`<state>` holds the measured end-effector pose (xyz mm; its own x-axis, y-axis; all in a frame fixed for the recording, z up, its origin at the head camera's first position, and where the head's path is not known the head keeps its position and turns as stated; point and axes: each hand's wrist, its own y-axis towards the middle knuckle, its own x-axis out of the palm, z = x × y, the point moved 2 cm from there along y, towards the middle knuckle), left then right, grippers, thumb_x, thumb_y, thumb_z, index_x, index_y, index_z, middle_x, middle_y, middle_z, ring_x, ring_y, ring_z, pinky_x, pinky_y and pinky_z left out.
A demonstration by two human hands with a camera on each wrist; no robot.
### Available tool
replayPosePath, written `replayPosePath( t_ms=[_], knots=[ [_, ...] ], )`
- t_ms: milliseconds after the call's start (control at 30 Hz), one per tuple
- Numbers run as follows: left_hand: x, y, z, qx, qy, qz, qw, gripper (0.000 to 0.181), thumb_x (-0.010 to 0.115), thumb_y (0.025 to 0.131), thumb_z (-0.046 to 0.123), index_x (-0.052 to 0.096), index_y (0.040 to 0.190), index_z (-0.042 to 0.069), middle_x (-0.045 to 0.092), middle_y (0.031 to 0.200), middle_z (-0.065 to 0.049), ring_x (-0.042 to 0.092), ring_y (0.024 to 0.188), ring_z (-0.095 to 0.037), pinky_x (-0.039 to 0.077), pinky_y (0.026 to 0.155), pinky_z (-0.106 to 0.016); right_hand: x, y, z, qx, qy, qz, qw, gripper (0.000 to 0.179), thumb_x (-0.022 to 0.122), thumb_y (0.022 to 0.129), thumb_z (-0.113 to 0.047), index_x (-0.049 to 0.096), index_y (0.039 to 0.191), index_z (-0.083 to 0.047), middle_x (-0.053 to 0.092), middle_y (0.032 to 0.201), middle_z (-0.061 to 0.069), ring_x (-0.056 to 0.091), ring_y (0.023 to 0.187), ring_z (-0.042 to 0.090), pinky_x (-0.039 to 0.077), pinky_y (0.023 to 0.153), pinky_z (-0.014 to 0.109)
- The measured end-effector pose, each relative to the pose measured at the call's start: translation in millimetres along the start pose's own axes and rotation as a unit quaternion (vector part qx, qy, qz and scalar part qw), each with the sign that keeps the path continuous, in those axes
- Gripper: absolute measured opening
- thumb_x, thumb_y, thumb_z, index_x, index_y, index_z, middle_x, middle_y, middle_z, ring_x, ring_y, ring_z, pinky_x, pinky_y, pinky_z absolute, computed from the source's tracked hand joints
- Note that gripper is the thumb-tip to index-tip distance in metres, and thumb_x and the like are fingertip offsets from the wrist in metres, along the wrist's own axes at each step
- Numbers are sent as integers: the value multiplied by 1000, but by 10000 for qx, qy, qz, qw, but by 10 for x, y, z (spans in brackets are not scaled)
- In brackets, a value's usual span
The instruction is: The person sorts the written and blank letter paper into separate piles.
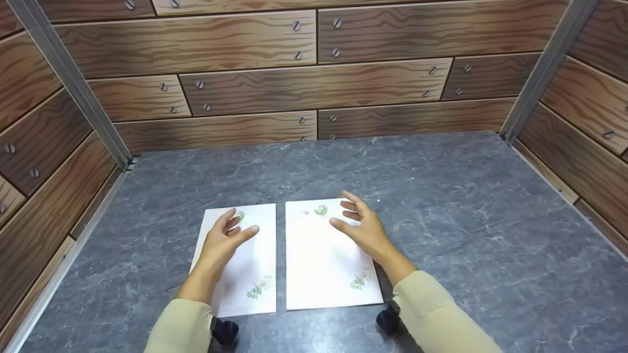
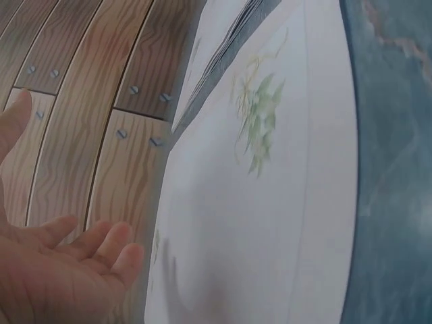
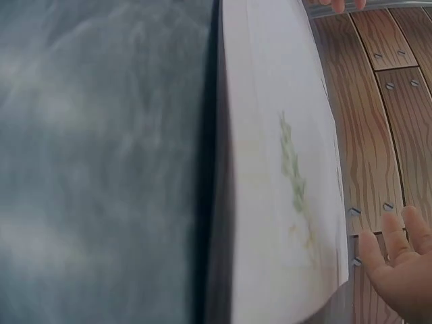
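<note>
Two white paper stacks printed with small green plant sprigs lie side by side on the table, a narrow gap between them. Over the left paper stack (image 1: 255, 260) hovers my left hand (image 1: 223, 242), its fingers loosely bent and holding nothing. My right hand (image 1: 365, 230) is above the right edge of the right paper stack (image 1: 319, 264), fingers spread and relaxed, also with nothing in it. In the right wrist view, the right paper stack (image 3: 270, 81) shows some thickness along its side. Layered edges of sheets show near the gap in the left wrist view.
The grey marbled tabletop (image 1: 441, 196) extends around the papers. Wood-plank patterned walls (image 1: 245, 44) enclose it at the back and both sides, with metal posts (image 1: 535, 73) in the corners. Tiny white specks (image 1: 378, 200) dot the table beyond the right stack.
</note>
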<state>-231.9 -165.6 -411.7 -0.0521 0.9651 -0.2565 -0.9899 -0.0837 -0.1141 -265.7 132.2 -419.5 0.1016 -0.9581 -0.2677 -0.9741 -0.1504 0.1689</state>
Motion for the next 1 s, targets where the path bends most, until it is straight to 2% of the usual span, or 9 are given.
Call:
replayPosePath(
  t_ms=[267,400,500,733,1000],
  knots=[
    [147,7,6,84,2,-147,9999,88,75,83,36,25,150,7,32,149,-18,33,134,-35,32,108,-47,-135,-168,-298,19,-241,-86,9997,70,69,89,-14,31,146,3,39,140,29,40,126,46,34,103,57],
    [225,22,15,89,-17,-100,9999,88,76,81,35,28,149,6,34,148,-19,34,134,-35,33,108,-45,-199,-195,-300,64,-323,-97,9994,70,68,90,-14,30,146,2,38,141,28,39,127,45,34,103,57],
    [284,40,19,85,-12,-63,9999,87,77,81,33,30,148,5,35,147,-20,35,133,-35,34,107,-44,-240,-187,-246,97,-387,-49,9992,70,68,89,-13,30,146,2,38,140,29,40,126,46,37,101,56],
    [396,60,23,96,22,-125,9999,86,78,80,33,32,147,4,38,145,-20,38,132,-35,36,106,-43,-337,-92,123,126,-663,139,9976,74,73,87,-19,32,147,-5,42,140,25,45,123,42,42,97,54],
    [495,59,5,85,158,-237,9996,81,76,83,29,34,146,2,40,143,-21,40,130,-36,37,105,-46,-392,-114,202,94,-846,233,9961,77,76,84,-27,36,147,-8,46,137,24,50,119,38,43,98,50]
  ],
)
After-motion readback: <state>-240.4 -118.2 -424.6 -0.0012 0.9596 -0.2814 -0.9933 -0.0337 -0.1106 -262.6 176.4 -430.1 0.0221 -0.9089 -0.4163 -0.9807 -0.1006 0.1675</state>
